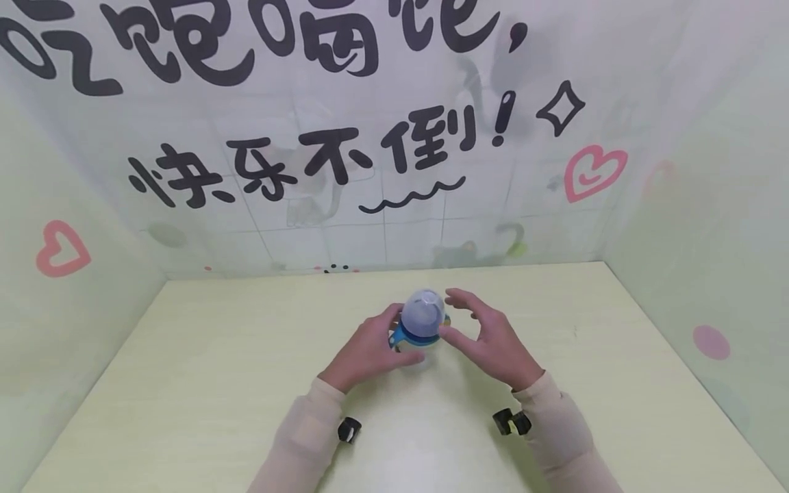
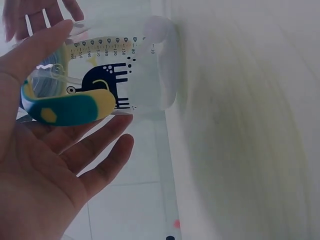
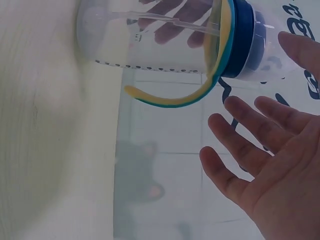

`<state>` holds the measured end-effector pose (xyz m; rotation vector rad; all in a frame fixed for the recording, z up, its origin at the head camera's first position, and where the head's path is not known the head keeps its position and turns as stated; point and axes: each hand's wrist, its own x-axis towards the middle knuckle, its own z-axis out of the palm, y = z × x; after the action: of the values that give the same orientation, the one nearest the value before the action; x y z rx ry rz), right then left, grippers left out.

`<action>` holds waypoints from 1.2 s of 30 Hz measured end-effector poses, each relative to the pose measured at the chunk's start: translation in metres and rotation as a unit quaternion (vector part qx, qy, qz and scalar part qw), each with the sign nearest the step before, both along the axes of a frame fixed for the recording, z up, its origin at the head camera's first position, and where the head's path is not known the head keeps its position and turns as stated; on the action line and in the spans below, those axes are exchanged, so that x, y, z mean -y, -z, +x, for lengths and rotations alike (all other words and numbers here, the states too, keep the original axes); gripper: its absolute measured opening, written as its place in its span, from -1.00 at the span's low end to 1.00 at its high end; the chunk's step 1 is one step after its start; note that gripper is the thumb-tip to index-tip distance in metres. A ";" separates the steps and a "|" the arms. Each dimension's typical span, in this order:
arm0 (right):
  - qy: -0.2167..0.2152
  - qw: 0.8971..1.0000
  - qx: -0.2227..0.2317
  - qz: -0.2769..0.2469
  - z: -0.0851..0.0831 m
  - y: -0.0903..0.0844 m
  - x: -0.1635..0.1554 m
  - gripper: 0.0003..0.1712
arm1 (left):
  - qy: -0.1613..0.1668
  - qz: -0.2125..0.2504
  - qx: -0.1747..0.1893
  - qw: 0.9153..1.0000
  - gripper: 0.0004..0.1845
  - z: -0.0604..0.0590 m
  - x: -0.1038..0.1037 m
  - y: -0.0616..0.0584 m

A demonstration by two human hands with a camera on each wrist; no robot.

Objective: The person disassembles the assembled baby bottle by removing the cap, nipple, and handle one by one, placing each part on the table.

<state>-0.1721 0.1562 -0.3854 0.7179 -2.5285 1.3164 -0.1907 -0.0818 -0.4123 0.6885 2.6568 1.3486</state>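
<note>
A clear baby bottle (image 1: pixel 422 318) with a domed cap, dark blue collar and yellow-teal handles stands upright mid-table. In the left wrist view the bottle (image 2: pixel 125 75) shows a printed scale and a dark animal figure. My left hand (image 1: pixel 394 330) cups its left side: the thumb (image 2: pixel 45 45) lies against the bottle and the fingers (image 2: pixel 107 142) stretch out loosely under a handle. My right hand (image 1: pixel 456 311) hovers just right of the cap with fingers spread, touching nothing I can see. From the right wrist, the bottle (image 3: pixel 150 40) lies above that spread hand (image 3: pixel 255 85).
The pale yellow table (image 1: pixel 216 383) is boxed in by printed panels at the back (image 1: pixel 382 171), left (image 1: pixel 61 274) and right (image 1: pixel 709 274). Small black wrist cameras (image 1: pixel 348 429) sit on both sleeves.
</note>
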 end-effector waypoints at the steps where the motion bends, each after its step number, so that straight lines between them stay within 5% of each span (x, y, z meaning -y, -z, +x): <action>1: -0.003 1.000 0.000 0.000 0.000 0.000 0.001 -0.34 | 0.005 0.000 -0.001 1.000 -0.21 0.001 -0.001 -0.001; 36: -0.039 0.999 0.020 -0.028 0.003 0.001 0.010 -0.36 | 0.031 -0.052 -0.048 0.997 -0.29 0.011 -0.009 -0.006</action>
<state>-0.1688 0.1460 -0.3868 0.7930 -2.5079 1.4348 -0.1800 -0.0730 -0.4063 0.8361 2.7308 1.1808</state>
